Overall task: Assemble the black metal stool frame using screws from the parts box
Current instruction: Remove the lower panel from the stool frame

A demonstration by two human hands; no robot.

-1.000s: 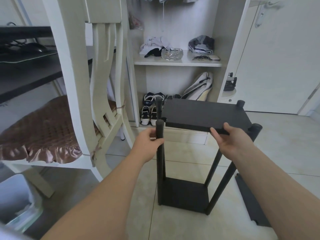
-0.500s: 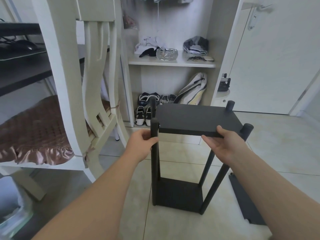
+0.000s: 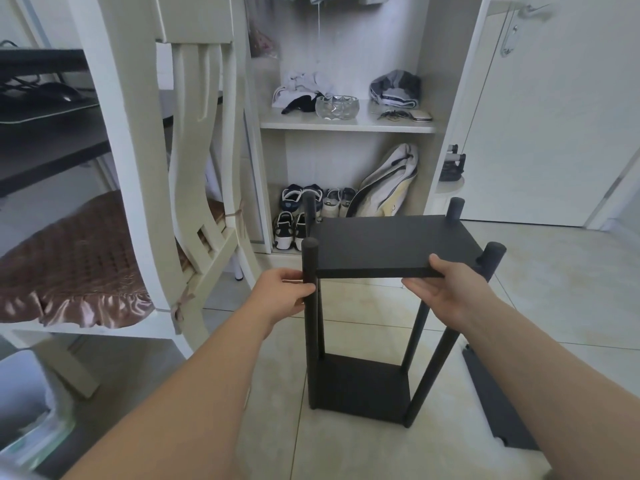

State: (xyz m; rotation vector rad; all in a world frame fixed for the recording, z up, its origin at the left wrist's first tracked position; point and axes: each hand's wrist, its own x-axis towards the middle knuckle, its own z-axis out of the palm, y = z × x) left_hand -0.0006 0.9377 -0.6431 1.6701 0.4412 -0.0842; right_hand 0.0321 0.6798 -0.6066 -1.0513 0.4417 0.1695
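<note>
Slightly lower than a second ago, the top panel (image 3: 391, 240) sits between the posts of the stool frame (image 3: 360, 386), which stands on the tiled floor (image 3: 554, 289). The left hand (image 3: 289, 292) wraps the near-left post (image 3: 310, 327); the right hand (image 3: 446, 289) pinches the panel's front edge. It looks like stiff, light metal, probably wobbly until screwed: hold it by post and edge.

A home, probably a bedroom: an open wardrobe (image 3: 346, 119) with shoes (image 3: 298, 216), and a cushioned chair (image 3: 138, 168).
</note>
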